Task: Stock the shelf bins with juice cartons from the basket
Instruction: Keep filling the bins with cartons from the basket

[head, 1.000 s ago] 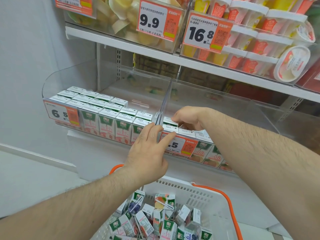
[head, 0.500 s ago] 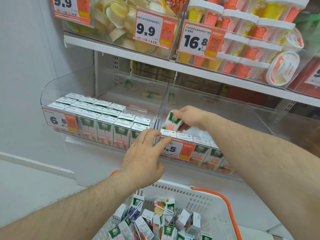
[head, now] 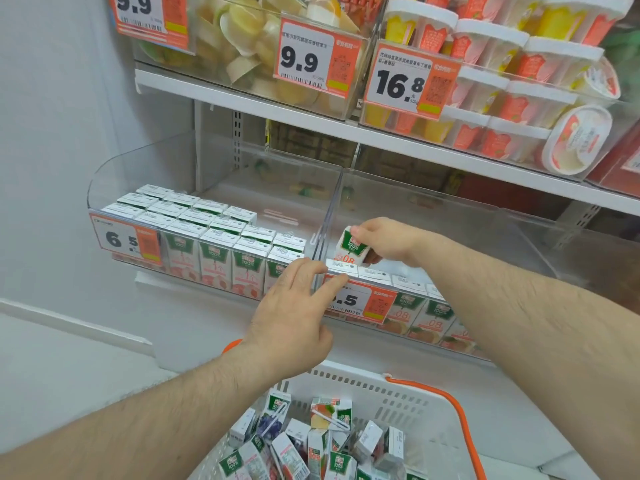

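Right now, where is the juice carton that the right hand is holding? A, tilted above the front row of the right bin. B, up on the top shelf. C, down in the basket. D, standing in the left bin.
A: the right hand grips the carton tilted over the right bin's front row.

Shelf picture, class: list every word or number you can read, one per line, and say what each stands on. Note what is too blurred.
"9.9": price tag, top left bin.
"9.9": price tag, fruit cup bin.
"16.8": price tag, tub bin.
"6.5": price tag, left carton bin.
".5": price tag, right bin, partly hidden by the left hand.
"100%": carton held by the right hand.
Small print, barcodes: blurred.
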Demonstrator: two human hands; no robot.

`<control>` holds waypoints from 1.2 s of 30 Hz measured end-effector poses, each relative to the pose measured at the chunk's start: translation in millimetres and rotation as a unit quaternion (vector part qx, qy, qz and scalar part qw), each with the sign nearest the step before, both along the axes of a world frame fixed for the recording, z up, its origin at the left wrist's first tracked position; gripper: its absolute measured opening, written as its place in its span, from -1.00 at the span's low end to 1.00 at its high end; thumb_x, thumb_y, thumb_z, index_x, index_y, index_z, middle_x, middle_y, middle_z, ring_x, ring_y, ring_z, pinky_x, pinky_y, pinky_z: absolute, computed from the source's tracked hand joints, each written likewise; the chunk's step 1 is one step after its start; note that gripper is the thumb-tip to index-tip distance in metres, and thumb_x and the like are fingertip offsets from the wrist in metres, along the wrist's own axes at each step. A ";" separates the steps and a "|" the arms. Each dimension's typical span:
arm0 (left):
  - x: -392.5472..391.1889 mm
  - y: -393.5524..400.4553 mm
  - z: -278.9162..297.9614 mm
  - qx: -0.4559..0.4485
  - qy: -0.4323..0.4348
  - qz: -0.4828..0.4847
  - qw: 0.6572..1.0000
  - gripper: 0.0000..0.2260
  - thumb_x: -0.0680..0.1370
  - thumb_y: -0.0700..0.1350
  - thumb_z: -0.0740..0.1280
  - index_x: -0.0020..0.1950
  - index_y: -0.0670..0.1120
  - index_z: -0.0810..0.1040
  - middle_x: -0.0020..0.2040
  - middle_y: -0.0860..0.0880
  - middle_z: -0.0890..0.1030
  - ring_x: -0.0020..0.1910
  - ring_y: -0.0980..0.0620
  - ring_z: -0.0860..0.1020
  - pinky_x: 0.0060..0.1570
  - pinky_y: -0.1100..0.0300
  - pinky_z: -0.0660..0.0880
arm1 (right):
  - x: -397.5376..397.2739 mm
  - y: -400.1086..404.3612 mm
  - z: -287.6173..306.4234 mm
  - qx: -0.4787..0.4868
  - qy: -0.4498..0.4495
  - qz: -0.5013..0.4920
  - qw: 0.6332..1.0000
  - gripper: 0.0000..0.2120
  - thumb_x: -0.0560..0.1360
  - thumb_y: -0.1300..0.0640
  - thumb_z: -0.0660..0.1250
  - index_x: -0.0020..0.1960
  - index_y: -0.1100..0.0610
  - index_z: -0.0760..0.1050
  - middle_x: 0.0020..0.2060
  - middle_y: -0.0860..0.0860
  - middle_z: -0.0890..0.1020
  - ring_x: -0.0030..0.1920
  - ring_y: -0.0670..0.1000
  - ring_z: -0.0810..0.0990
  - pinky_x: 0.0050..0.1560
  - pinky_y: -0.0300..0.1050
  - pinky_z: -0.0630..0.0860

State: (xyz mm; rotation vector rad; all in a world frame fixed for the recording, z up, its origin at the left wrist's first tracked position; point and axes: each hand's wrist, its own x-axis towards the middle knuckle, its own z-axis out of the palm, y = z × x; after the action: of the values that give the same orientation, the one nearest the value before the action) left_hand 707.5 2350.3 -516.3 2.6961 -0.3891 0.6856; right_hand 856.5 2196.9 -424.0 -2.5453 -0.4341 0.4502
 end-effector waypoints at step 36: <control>-39.4 1.4 -124.2 0.156 0.539 -0.042 0.827 -0.79 0.57 -0.09 0.24 0.18 -0.04 0.52 0.10 -0.06 0.52 -0.04 -0.03 0.44 -0.01 0.11 0.44 | -166.1 -54.7 -219.5 0.013 -0.035 -0.059 0.998 -0.81 0.53 0.13 0.26 -0.18 0.12 0.60 -0.28 -0.02 0.65 -0.24 0.01 0.61 -0.14 -0.01 0.60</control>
State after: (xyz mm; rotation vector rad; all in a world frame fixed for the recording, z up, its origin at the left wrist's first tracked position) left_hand 668.1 2351.7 -640.5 2.8012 -0.3032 -1.0201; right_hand 690.4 2142.1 -643.5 -2.5502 -0.3116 0.3093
